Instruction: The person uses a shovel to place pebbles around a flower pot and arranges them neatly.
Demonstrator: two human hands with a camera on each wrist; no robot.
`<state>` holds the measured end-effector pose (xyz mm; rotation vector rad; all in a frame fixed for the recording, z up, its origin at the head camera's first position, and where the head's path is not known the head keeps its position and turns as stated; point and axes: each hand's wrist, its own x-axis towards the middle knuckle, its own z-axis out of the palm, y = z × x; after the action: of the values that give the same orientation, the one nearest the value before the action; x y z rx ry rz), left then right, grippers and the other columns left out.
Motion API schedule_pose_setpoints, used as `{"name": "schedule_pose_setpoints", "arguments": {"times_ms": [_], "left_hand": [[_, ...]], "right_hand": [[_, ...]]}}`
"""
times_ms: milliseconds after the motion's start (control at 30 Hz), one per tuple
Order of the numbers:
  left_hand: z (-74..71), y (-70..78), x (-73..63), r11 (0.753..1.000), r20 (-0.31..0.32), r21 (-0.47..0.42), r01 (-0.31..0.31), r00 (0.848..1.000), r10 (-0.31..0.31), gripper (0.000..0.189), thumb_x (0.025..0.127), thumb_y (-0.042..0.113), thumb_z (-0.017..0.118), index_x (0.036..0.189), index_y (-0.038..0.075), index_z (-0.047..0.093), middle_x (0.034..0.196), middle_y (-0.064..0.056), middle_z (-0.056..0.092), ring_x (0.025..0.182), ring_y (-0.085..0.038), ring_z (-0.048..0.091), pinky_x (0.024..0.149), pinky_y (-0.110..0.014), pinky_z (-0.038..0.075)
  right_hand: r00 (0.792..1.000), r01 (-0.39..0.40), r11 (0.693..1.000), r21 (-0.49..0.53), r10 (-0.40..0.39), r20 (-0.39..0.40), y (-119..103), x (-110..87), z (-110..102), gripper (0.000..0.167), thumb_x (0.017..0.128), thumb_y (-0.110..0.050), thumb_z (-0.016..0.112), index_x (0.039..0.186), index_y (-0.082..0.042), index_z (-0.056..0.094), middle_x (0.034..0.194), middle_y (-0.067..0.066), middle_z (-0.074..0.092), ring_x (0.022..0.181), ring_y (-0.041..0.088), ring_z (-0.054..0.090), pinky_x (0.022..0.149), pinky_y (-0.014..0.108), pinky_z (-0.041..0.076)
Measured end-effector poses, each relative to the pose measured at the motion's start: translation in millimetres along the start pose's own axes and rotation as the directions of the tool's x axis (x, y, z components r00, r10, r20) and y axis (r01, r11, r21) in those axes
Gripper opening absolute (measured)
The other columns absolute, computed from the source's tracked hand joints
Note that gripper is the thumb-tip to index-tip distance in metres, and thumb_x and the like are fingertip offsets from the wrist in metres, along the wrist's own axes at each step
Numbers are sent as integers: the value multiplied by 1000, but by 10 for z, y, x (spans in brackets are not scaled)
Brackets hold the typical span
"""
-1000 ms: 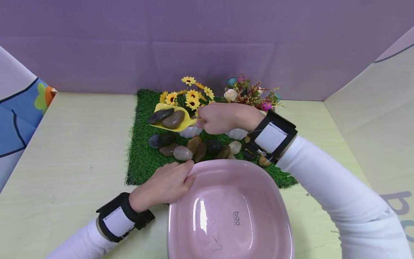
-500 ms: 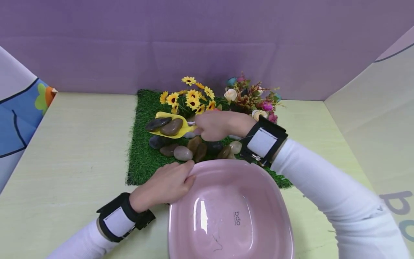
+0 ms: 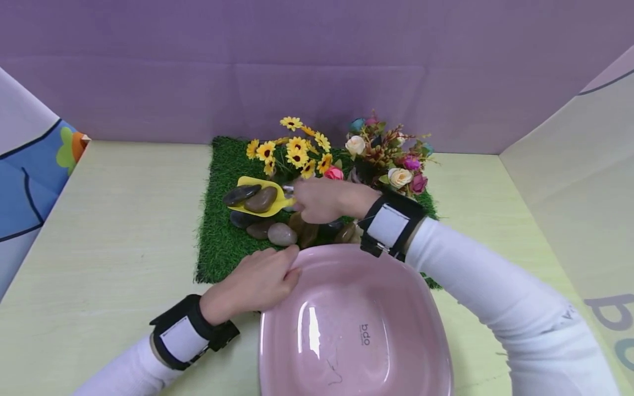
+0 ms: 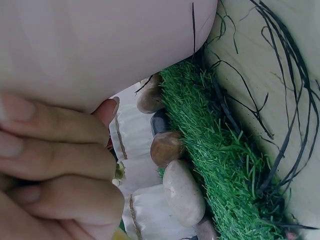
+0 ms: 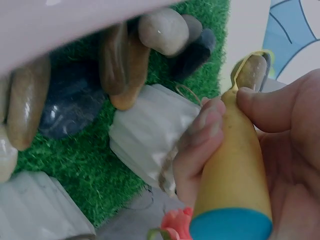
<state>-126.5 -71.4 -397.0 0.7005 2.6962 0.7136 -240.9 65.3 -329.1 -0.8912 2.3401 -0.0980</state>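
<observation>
My right hand (image 3: 329, 201) grips the yellow handle of a toy shovel (image 3: 280, 203). The handle (image 5: 230, 165) has a blue end in the right wrist view. Two smooth stones lie on the shovel's blade: a dark grey one (image 3: 241, 194) and a brown one (image 3: 261, 199). The loaded blade hangs over the row of stones on the turf. With fingers curled under its rim, my left hand (image 3: 252, 287) holds the upper left edge of a pink basin (image 3: 342, 291). Nothing but a dark hair-like strand shows inside the basin.
Green artificial turf (image 3: 218, 242) lies beyond the basin. Several stones (image 3: 282, 234) line it, partly hidden by my right hand. Behind are yellow flowers (image 3: 297, 154), a mixed bouquet (image 3: 391, 157) and white ribbed pots (image 5: 150, 130). A purple backdrop (image 3: 317, 66) rises at the rear.
My right hand has come down and nearer the basin, carrying the shovel with both stones still on the blade. The left hand and the basin have stayed in place.
</observation>
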Motion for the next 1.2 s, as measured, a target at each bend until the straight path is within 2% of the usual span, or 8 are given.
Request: {"name": "schedule_pose_setpoints", "arguments": {"times_ms": [167,300,400,600,833,933,1200], "left_hand": [[-8,-1,0,1000,-4,2,1,1000,-1,15,91,21,49,79,14,45,57,0,44,49,-13,44,43,-28,34],[-14,3,-2,1000,-3,1,2,1000,-2,14,91,21,49,80,14,45,57,0,44,48,-13,44,43,-28,34],[-14,5,-4,1000,-3,1,3,1000,-3,14,91,21,49,80,14,45,57,0,44,48,-13,44,42,-28,34],[-9,8,-5,1000,-4,3,5,1000,-5,14,91,21,49,79,14,45,56,1,44,48,-12,44,43,-28,35],[-6,15,4,1000,1,3,2,1000,-2,14,91,22,49,79,15,45,57,1,44,49,-12,44,43,-27,35],[-7,15,2,1000,3,3,0,1000,0,14,91,22,49,79,14,45,57,1,44,49,-12,44,43,-27,35],[-14,15,-2,1000,10,-6,1,1000,-1,15,91,22,49,80,14,45,57,0,45,49,-13,44,43,-27,35]], "right_hand": [[1000,-19,1000,-19,19,2,-7,67,67,34,95,-15,45,61,-12,39,63,0,30,48,12,25,51,23,29],[999,-41,999,-18,41,14,-15,113,107,32,95,-17,45,63,-13,40,58,-2,29,47,12,29,50,22,30],[999,-49,998,-32,49,14,-22,136,120,31,95,-18,45,65,-14,41,60,-2,31,50,12,32,51,22,31],[999,-48,997,-61,49,13,-45,160,116,28,93,-14,44,66,-14,39,62,-2,28,53,12,27,52,23,27],[997,-67,996,-51,68,34,-37,194,115,18,96,-19,43,81,-12,50,69,-1,36,59,12,37,55,23,32],[996,-70,997,-33,71,50,-30,199,103,19,97,-23,41,87,-11,53,70,0,41,58,12,42,54,22,35],[991,-94,996,-2,94,92,-50,203,52,24,98,-28,37,91,-11,52,76,2,47,55,11,42,52,23,37]]}}
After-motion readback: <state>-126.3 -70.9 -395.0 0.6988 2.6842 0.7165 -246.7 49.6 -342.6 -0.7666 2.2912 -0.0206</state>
